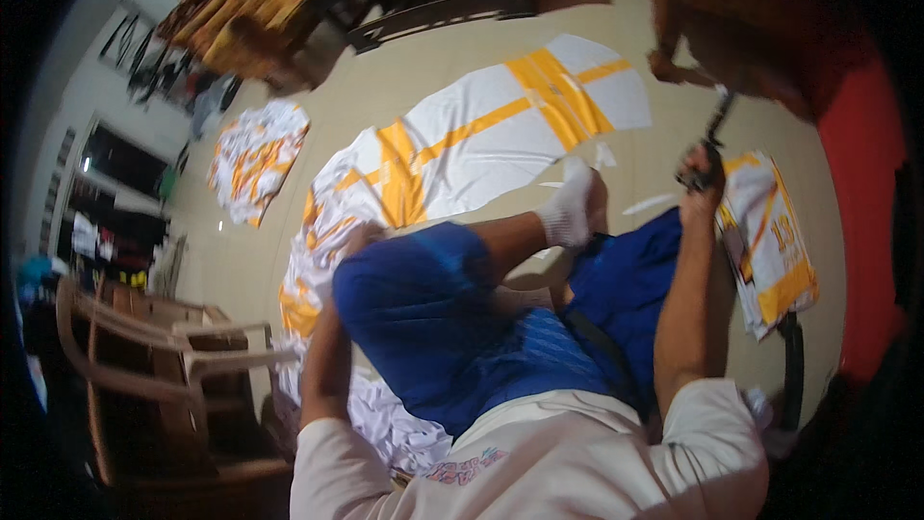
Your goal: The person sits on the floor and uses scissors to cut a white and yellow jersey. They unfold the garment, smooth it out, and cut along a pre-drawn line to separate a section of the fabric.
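My right hand (pixel 701 171) is raised beside my bent leg, its fingers wrapped around the dark handles of a pair of scissors (pixel 718 120). The blades point away from me, toward the far right. My left hand (pixel 364 235) is mostly hidden behind my knee, next to the bunched part of a long white fabric with orange bands (pixel 472 149); its fingers do not show clearly. That fabric lies spread over the floor ahead, flat at its far end and crumpled near my left leg. By my right forearm lies a stack of folded white and orange cut pieces (pixel 770 241).
A heap of white and orange fabric (pixel 258 159) lies at the far left. Plastic chairs (pixel 183 356) stand on my left. Small white scraps (pixel 650 203) lie near my foot. Furniture with a yellow cover (pixel 722 0) and a red surface (pixel 857 164) border the right.
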